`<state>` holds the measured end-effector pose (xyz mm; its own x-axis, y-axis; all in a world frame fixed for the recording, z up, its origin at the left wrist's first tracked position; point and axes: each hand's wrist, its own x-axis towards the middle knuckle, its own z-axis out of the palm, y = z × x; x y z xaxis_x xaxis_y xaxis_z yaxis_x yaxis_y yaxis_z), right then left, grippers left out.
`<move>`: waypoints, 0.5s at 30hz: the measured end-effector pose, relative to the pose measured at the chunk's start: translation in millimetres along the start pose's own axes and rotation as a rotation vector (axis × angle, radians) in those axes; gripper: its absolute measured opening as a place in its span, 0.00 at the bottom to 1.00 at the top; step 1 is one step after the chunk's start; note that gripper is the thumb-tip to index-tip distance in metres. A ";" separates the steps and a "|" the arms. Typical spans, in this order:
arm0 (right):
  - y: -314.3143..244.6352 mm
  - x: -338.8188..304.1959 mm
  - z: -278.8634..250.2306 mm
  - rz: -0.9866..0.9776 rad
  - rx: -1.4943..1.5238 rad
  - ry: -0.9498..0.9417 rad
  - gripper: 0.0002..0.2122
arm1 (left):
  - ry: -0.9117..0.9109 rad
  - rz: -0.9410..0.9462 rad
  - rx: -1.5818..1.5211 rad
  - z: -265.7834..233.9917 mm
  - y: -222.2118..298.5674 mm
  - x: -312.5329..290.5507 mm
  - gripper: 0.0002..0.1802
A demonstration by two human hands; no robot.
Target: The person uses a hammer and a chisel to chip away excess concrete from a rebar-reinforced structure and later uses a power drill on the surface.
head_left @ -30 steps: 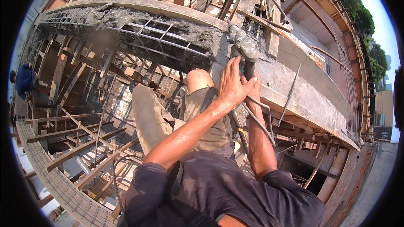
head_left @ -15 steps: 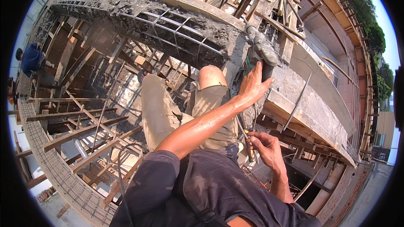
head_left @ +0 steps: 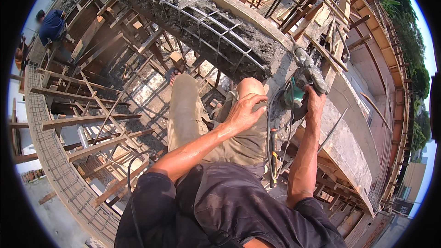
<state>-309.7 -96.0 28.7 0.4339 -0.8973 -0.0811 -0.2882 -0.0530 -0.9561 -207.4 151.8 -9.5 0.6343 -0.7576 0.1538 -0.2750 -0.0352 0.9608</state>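
My right hand [head_left: 315,103] is closed round the rear part of a dusty power tool, which looks like a demolition hammer [head_left: 311,70]. Its front is caked in grey and its housing [head_left: 294,94] is green. The tool lies on the broken concrete corner to my right. Above my bent knee hovers my left hand [head_left: 245,112], its fingers apart and slightly curled, holding nothing. Between my thigh and the tool, a dark power cable [head_left: 270,110] hangs in loops. Below it is an orange, black and yellow handle [head_left: 274,163]; its head is hard to make out.
Ahead runs a chipped concrete beam with a bare rebar cage [head_left: 216,20]. Timber props [head_left: 92,121] crisscross over a deep drop at left. A concrete ledge [head_left: 344,144] slopes away at right, with a thin rod [head_left: 333,128] against it. Another person [head_left: 53,27] works far left.
My left hand has left the tool and drawn back over my knee. My right hand has let go of the thin piece by the coloured handle and moved up onto the tool.
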 end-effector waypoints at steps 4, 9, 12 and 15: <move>15.9 6.0 16.5 -0.119 -0.028 0.073 0.08 | 0.201 -0.199 0.145 -54.2 -55.4 -21.2 0.18; 5.8 2.8 23.9 -0.102 -0.143 0.116 0.08 | 0.171 -0.384 0.125 -76.0 -108.2 -37.1 0.19; 2.5 5.3 22.9 -0.089 -0.210 0.151 0.07 | 0.148 -0.339 -0.031 -78.9 -111.4 -40.6 0.19; 4.4 8.2 19.7 -0.101 -0.226 0.192 0.07 | 0.068 -0.347 -0.019 -93.3 -101.7 -47.6 0.18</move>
<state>-290.7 -95.0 18.3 0.3071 -0.9477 0.0867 -0.4432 -0.2230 -0.8683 -142.3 252.2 -93.0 0.7346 -0.6572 -0.1684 -0.0212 -0.2704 0.9625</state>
